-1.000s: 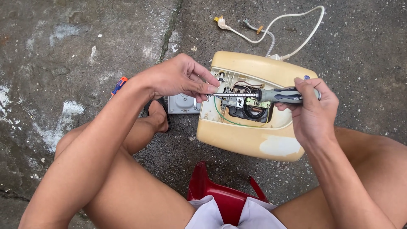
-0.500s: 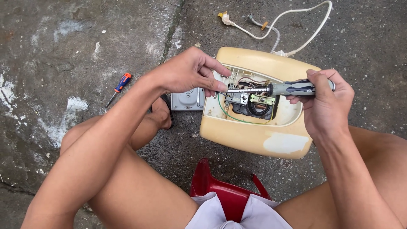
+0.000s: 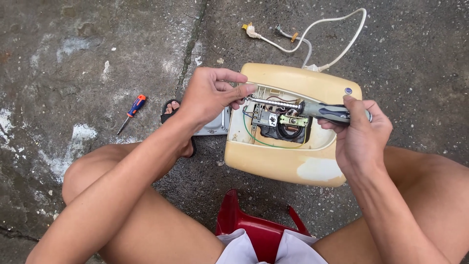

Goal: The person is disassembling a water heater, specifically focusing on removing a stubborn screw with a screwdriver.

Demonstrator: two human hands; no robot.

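The cream-yellow plastic appliance housing (image 3: 288,151) lies opened on the concrete floor (image 3: 73,58) between the person's knees, its wiring and black motor part exposed. Since half a second ago the grey-handled screwdriver (image 3: 322,111) has risen slightly and lies nearly level across the cavity; the right hand (image 3: 359,134), at about 3 o'clock of the housing, is wrapped tightly round its handle. The left hand (image 3: 207,95), at 9 o'clock, has slid up from the cavity's rim, and its fingertips (image 3: 243,89) now pinch at the metal shaft's tip, so both hands seem occupied with the tool rather than a screw. A small orange-and-blue screwdriver (image 3: 131,112) lies untouched further out at 9 o'clock, and a white power cord (image 3: 312,34) trails off at 12 o'clock.
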